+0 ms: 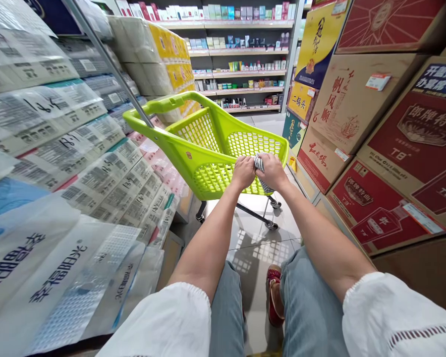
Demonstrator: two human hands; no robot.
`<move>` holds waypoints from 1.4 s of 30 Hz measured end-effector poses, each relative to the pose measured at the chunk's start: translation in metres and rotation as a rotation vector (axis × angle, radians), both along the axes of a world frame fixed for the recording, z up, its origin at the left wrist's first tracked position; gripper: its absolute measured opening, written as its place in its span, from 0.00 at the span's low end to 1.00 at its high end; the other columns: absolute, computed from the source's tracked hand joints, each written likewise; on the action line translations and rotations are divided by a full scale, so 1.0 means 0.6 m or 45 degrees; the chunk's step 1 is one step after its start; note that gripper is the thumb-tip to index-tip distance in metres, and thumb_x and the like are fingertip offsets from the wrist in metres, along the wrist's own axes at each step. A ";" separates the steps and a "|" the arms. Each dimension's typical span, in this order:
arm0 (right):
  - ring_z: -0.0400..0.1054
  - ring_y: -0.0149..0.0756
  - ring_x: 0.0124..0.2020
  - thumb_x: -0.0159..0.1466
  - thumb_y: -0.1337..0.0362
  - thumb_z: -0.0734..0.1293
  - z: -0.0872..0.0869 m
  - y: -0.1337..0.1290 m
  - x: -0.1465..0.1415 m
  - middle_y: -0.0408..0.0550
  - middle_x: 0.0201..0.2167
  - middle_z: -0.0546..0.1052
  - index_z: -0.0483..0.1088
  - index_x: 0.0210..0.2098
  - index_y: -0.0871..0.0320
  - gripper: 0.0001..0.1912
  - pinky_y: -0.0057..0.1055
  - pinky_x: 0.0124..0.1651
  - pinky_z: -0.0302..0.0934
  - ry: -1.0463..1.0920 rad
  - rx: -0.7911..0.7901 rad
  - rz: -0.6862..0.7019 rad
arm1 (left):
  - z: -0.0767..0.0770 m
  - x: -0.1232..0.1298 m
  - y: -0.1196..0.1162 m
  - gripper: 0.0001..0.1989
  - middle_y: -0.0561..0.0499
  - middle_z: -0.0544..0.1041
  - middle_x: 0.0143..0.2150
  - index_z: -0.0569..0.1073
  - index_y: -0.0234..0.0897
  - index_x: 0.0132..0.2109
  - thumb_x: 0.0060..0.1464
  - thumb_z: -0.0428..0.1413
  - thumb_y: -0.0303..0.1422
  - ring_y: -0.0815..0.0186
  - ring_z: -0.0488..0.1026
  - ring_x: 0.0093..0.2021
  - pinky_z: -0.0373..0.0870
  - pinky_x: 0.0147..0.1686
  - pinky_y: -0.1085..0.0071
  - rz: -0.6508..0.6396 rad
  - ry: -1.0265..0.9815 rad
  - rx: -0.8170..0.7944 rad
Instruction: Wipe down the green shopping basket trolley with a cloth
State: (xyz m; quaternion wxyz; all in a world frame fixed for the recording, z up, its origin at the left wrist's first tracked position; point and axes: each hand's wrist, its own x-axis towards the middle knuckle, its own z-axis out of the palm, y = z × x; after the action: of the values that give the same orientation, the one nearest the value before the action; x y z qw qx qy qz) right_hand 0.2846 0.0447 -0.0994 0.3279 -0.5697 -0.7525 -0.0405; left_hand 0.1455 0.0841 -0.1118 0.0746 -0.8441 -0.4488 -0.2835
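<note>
On the right, printed cardboard cartons point(364, 106) are being stacked in flat-faced blocks; on the left, soft packs point(52, 111) are being wrapped in glossy, creased plastic. Between them, a lime-green cart point(204, 159) of smooth plastic, its walls being pierced by rounded openings, is being carried on dark metal legs. Its long axis is being slanted across the view, the handle being set at the upper left and the narrower end being pointed right. Both forearms are being stretched forward, converging at the near rim by that end. The left hand point(244, 172) is being held palm down, fingers curled closed at the rim; the right hand point(271, 171) is being clenched around a soft, grey-and-white striped cloth point(265, 185), which is being draped down the cart's outer side, slanting slightly right.
</note>
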 end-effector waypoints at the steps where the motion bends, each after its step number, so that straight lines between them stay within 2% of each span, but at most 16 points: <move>1: 0.61 0.51 0.51 0.58 0.63 0.65 0.001 0.001 0.005 0.58 0.50 0.70 0.66 0.54 0.60 0.24 0.46 0.54 0.58 -0.008 -0.014 0.011 | 0.000 -0.002 0.001 0.11 0.46 0.76 0.41 0.71 0.39 0.38 0.63 0.44 0.31 0.58 0.69 0.45 0.61 0.52 0.61 -0.006 0.002 0.007; 7: 0.62 0.49 0.49 0.56 0.64 0.66 0.009 -0.009 0.071 0.55 0.47 0.71 0.68 0.51 0.58 0.22 0.45 0.54 0.59 -0.076 -0.127 0.076 | 0.003 -0.010 0.002 0.17 0.47 0.76 0.40 0.71 0.41 0.38 0.67 0.39 0.37 0.60 0.69 0.44 0.60 0.52 0.61 -0.043 -0.048 0.027; 9: 0.62 0.50 0.49 0.56 0.64 0.67 0.009 -0.010 0.067 0.56 0.48 0.71 0.68 0.50 0.57 0.22 0.46 0.53 0.58 -0.105 -0.110 0.076 | 0.000 -0.007 0.002 0.17 0.47 0.76 0.40 0.70 0.40 0.37 0.67 0.39 0.37 0.60 0.69 0.44 0.60 0.52 0.61 -0.025 -0.067 0.031; 14: 0.62 0.52 0.48 0.57 0.63 0.66 0.010 0.001 0.019 0.58 0.49 0.70 0.67 0.52 0.58 0.23 0.47 0.51 0.58 -0.146 -0.010 0.044 | -0.005 -0.003 0.005 0.13 0.46 0.76 0.40 0.70 0.39 0.36 0.64 0.43 0.33 0.59 0.69 0.44 0.60 0.51 0.61 -0.001 -0.060 0.035; 16: 0.63 0.51 0.48 0.56 0.63 0.67 0.011 0.007 0.021 0.57 0.48 0.71 0.68 0.51 0.58 0.23 0.46 0.52 0.58 -0.149 -0.011 0.087 | -0.003 -0.006 0.005 0.13 0.47 0.76 0.40 0.70 0.39 0.36 0.64 0.43 0.34 0.59 0.69 0.44 0.60 0.51 0.61 -0.024 -0.057 0.027; 19: 0.64 0.47 0.47 0.55 0.63 0.68 0.012 0.012 0.057 0.53 0.46 0.73 0.69 0.51 0.56 0.23 0.42 0.52 0.59 -0.142 -0.061 0.185 | 0.004 -0.013 0.006 0.17 0.48 0.76 0.39 0.71 0.40 0.36 0.66 0.41 0.37 0.61 0.69 0.42 0.60 0.51 0.61 -0.076 -0.071 0.010; 24: 0.66 0.43 0.45 0.52 0.61 0.69 0.013 0.011 0.112 0.49 0.42 0.75 0.72 0.47 0.55 0.22 0.39 0.52 0.59 -0.110 -0.164 0.221 | 0.014 -0.025 0.010 0.18 0.49 0.77 0.36 0.70 0.40 0.33 0.66 0.40 0.38 0.63 0.70 0.39 0.61 0.50 0.63 -0.124 -0.101 -0.016; 28: 0.67 0.43 0.42 0.53 0.62 0.68 0.012 0.008 0.097 0.49 0.40 0.76 0.72 0.44 0.57 0.18 0.38 0.50 0.60 -0.095 -0.142 0.197 | 0.016 -0.018 0.000 0.18 0.47 0.76 0.36 0.71 0.39 0.34 0.66 0.40 0.36 0.61 0.69 0.40 0.61 0.51 0.61 -0.074 -0.074 0.014; 30: 0.67 0.45 0.43 0.54 0.62 0.67 0.009 0.005 0.079 0.51 0.40 0.76 0.72 0.43 0.58 0.17 0.40 0.51 0.59 -0.096 -0.112 0.137 | 0.013 -0.004 -0.012 0.16 0.46 0.76 0.38 0.71 0.39 0.35 0.65 0.41 0.34 0.60 0.69 0.43 0.60 0.53 0.59 -0.061 -0.023 0.062; 32: 0.66 0.46 0.43 0.54 0.62 0.67 0.005 0.002 0.063 0.53 0.40 0.76 0.72 0.43 0.59 0.17 0.42 0.52 0.59 -0.085 -0.101 0.072 | 0.009 0.013 -0.023 0.12 0.45 0.76 0.39 0.71 0.38 0.37 0.63 0.44 0.31 0.58 0.68 0.46 0.59 0.56 0.59 -0.129 0.074 0.094; 34: 0.66 0.47 0.44 0.55 0.61 0.67 0.002 0.000 0.055 0.55 0.41 0.76 0.71 0.44 0.59 0.18 0.42 0.52 0.59 -0.065 -0.097 0.051 | 0.004 0.027 -0.029 0.11 0.44 0.75 0.38 0.71 0.37 0.36 0.61 0.45 0.29 0.58 0.68 0.45 0.61 0.53 0.61 -0.073 0.082 0.058; 37: 0.66 0.47 0.47 0.55 0.62 0.67 0.000 0.001 0.064 0.54 0.44 0.75 0.71 0.46 0.58 0.19 0.42 0.54 0.58 -0.051 -0.082 0.166 | -0.001 0.029 -0.029 0.11 0.45 0.74 0.38 0.70 0.38 0.36 0.63 0.43 0.30 0.60 0.68 0.43 0.62 0.52 0.62 -0.070 0.040 0.016; 40: 0.66 0.44 0.48 0.52 0.65 0.68 -0.002 0.006 0.100 0.50 0.45 0.76 0.71 0.47 0.56 0.21 0.41 0.55 0.58 -0.002 -0.104 0.364 | 0.000 0.019 -0.028 0.14 0.47 0.74 0.39 0.69 0.39 0.37 0.65 0.41 0.34 0.61 0.69 0.43 0.61 0.52 0.62 -0.116 0.012 0.001; 42: 0.67 0.43 0.49 0.51 0.65 0.68 -0.006 0.011 0.130 0.48 0.46 0.76 0.72 0.47 0.55 0.22 0.40 0.56 0.58 0.068 -0.128 0.435 | 0.001 0.015 -0.028 0.15 0.48 0.75 0.40 0.69 0.40 0.37 0.66 0.40 0.36 0.61 0.69 0.43 0.60 0.52 0.62 -0.138 -0.001 -0.021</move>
State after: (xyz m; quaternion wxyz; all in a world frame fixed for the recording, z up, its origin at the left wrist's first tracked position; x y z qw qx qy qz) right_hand 0.3624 0.0514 -0.1031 0.3210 -0.4501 -0.8304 0.0687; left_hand 0.1547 0.0673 -0.1113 0.0522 -0.8678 -0.4047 -0.2837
